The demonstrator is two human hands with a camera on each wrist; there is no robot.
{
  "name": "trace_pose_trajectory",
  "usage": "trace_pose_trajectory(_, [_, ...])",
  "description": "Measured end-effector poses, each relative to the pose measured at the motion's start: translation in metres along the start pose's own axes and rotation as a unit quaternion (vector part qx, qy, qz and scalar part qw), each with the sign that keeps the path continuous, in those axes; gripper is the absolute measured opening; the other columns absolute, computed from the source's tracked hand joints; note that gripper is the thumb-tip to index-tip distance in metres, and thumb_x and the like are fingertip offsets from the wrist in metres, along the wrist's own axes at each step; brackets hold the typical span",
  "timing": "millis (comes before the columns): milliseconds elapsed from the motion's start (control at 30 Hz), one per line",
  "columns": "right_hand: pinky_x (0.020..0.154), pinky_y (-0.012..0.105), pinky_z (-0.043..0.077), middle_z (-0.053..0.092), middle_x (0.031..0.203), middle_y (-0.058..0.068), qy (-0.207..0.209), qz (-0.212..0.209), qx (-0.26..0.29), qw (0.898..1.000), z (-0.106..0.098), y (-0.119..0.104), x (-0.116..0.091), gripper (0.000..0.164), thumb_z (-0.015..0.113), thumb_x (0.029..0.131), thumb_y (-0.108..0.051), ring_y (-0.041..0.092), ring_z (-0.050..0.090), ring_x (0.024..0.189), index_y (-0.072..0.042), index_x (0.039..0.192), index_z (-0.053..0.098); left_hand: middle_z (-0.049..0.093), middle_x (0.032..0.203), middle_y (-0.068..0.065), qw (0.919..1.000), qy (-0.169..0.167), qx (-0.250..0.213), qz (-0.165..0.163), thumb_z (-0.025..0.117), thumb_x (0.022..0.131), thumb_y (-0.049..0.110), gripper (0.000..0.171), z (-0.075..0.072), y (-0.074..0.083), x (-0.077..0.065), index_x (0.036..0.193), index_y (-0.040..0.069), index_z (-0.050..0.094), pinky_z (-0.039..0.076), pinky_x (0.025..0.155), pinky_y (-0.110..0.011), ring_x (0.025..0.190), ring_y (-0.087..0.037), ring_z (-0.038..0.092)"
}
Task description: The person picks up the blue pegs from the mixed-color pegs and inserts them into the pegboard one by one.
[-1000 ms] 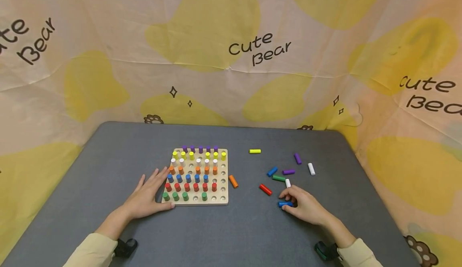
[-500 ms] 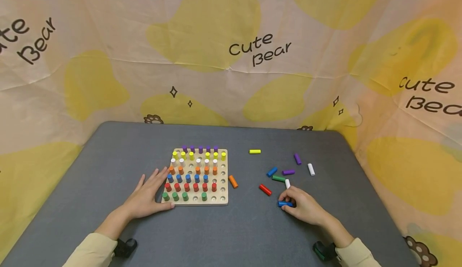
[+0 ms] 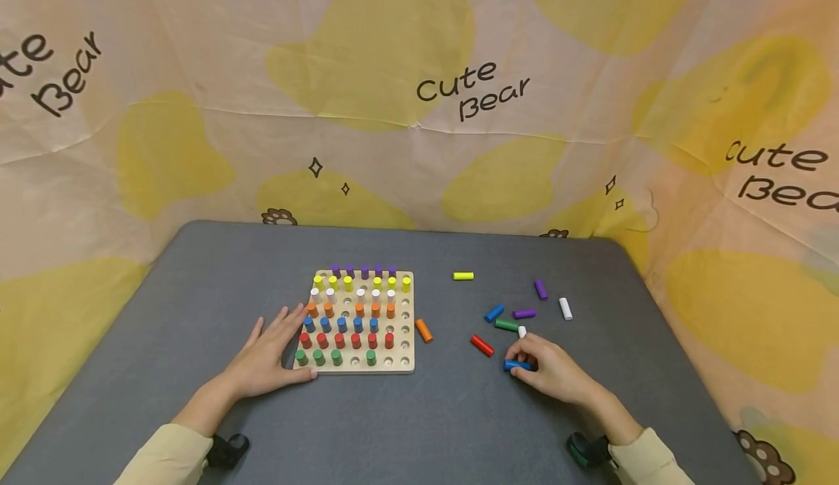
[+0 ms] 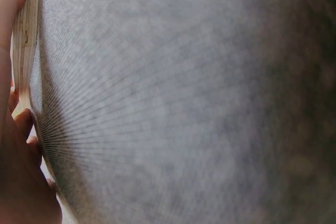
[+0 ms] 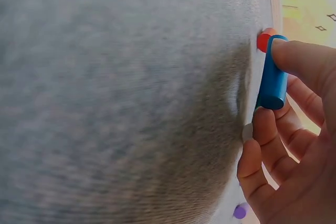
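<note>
A wooden pegboard stands on the grey table, with rows of green, red, blue, orange, white, yellow and purple pegs upright in it and some bare holes. My left hand lies along its left side, fingers fairly straight, the thumb touching the front-left corner; the left wrist view shows the thumb against the board's edge. To the right, my right hand pinches a blue peg between thumb and fingers, the peg lying roughly level. A white peg is partly hidden behind that hand.
Loose pegs lie right of the board: orange, red, yellow, green, another blue one, purple ones and a second white one. A patterned cloth hangs behind the table.
The blue peg in my right hand has shifted slightly up in the head view, with the hand moving along. My left hand and the board have not moved.
</note>
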State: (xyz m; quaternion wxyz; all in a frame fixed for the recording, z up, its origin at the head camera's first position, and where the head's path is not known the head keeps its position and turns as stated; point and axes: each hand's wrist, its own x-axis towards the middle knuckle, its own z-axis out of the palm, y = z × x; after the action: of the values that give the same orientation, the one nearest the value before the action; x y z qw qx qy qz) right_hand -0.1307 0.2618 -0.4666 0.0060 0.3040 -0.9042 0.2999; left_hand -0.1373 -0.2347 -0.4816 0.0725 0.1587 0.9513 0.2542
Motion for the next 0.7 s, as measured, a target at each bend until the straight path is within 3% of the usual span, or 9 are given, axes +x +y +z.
trace_pose_trajectory(700, [0.067,0.02,0.044,0.056,0.086,-0.012,-0.043,-0.016,-0.025,0.999,0.004,-0.026,0.048,0.017,0.07,0.082,-0.018,0.007,0.052,0.076,-0.022,0.095,0.061,0.018,0.153,-0.011,1.0,0.002,0.004,0.006,0.066,0.067,0.066,0.107,0.0,-0.001,-0.001,0.148,0.015,0.019,-0.002,0.107,-0.06,0.14,-0.037,0.011])
